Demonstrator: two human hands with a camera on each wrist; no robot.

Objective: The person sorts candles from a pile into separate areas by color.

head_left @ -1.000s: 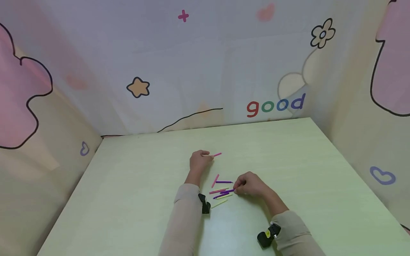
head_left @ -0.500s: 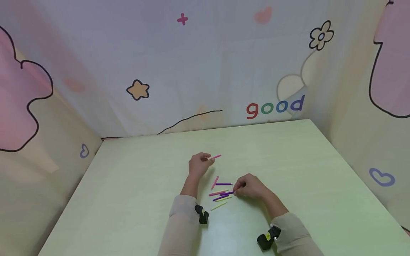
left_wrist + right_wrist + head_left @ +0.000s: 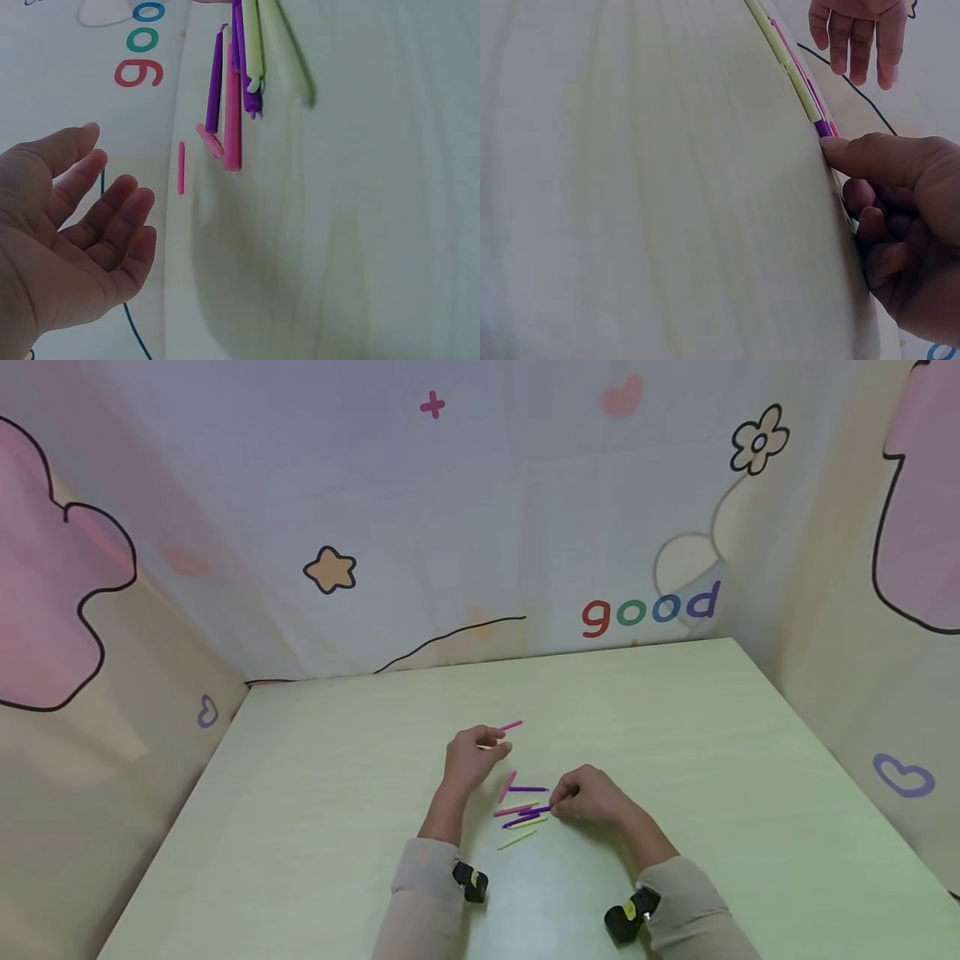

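Fingers [image 3: 558, 798] pinching right, loosely spread left!
Our right hand [image 3: 588, 793] holds a purple stick [image 3: 536, 811] in the pile [image 3: 512, 812]; light pressure should do, our left hand [image 3: 469, 760] best clear of the far pink stick [image 3: 512, 725] on the counter [image 3: 315, 827].

Looks like a staged recording booth: pale greenish table [image 3: 315, 810] closed in at back and both sides by a printed backdrop [image 3: 450, 510] with cartoon decor, i.e. orange star [image 3: 330, 570], outlined flower [image 3: 760, 441], pink heart [image 3: 622, 397], pink plus sign [image 3: 432, 404], multicolour word "good" [image 3: 655, 609]. Back panel shows soft folds and creases, reads as hung sheet; black camera unit [image 3: 470, 882] at each sleeve cuff [image 3: 424, 864] fits filming. Nursery-style print, but can't tell what room or building surrounds it.
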